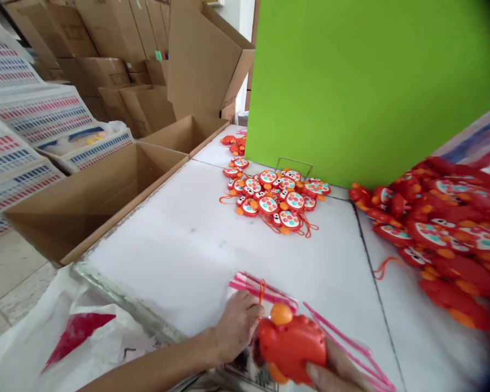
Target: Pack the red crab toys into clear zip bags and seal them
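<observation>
A red plastic crab-like toy (292, 345) with orange feet shows its plain back low in the view. My right hand (337, 370) is wrapped round its right side, the thumb lying on the back. At the toy's left end my left hand (237, 326) has its fingers pinched on an orange cord loop (262, 291) that sticks up above them. Beneath that hand lies a stack of clear bags with pink strips (283, 296). More pink-edged bags (343, 337) lie to the right, partly behind the right hand.
Several finished-looking red toys with dotted white faces (269, 201) are piled on the white table (167, 234). A larger heap of them (445, 234) stands at right. A green panel (351, 81) rises behind. Open cardboard boxes (102, 190) line the left edge, near white crates (44, 114).
</observation>
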Demonstrator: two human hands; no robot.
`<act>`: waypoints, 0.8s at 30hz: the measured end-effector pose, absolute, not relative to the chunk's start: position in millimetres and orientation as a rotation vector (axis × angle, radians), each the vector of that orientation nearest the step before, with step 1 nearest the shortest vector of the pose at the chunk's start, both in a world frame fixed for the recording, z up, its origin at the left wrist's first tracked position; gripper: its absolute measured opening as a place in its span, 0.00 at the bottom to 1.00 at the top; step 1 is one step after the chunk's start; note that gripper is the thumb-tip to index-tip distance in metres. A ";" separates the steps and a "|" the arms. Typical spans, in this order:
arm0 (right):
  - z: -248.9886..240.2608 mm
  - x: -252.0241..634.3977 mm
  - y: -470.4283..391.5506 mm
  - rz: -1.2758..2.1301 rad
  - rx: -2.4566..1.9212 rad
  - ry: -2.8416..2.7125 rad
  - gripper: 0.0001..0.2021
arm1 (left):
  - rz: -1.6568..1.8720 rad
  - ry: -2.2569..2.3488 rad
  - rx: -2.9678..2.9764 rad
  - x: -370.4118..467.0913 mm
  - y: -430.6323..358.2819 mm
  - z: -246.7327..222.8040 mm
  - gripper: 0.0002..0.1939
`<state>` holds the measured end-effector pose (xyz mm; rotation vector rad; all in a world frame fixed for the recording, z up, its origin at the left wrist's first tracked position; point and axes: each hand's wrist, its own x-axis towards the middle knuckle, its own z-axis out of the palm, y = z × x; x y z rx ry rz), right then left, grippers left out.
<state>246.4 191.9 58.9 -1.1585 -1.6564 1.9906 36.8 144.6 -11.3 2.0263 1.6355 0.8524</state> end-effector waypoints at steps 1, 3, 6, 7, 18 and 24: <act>57.5 241.9 192.5 2.040 -1.153 -1.492 0.27 | 0.856 1.642 2.036 38.6 143.2 -12.0 0.14; 51.5 230.3 193.6 2.021 -1.184 -1.258 0.31 | 0.871 1.650 2.061 42.3 139.9 -12.9 0.14; 39.5 211.6 194.8 1.799 -1.306 -1.324 0.34 | 0.906 1.661 2.141 45.3 135.1 -12.9 0.12; 36.2 206.5 195.0 1.723 -1.345 -1.426 0.34 | 0.924 1.672 2.174 45.4 133.7 -12.5 0.12; 27.9 209.7 198.2 1.009 -1.285 -2.259 0.25 | 0.970 1.640 2.198 26.7 131.2 25.6 0.12; 15.1 219.7 193.0 0.860 -1.251 -2.220 0.25 | 1.192 1.851 1.391 -8.8 134.5 46.4 0.11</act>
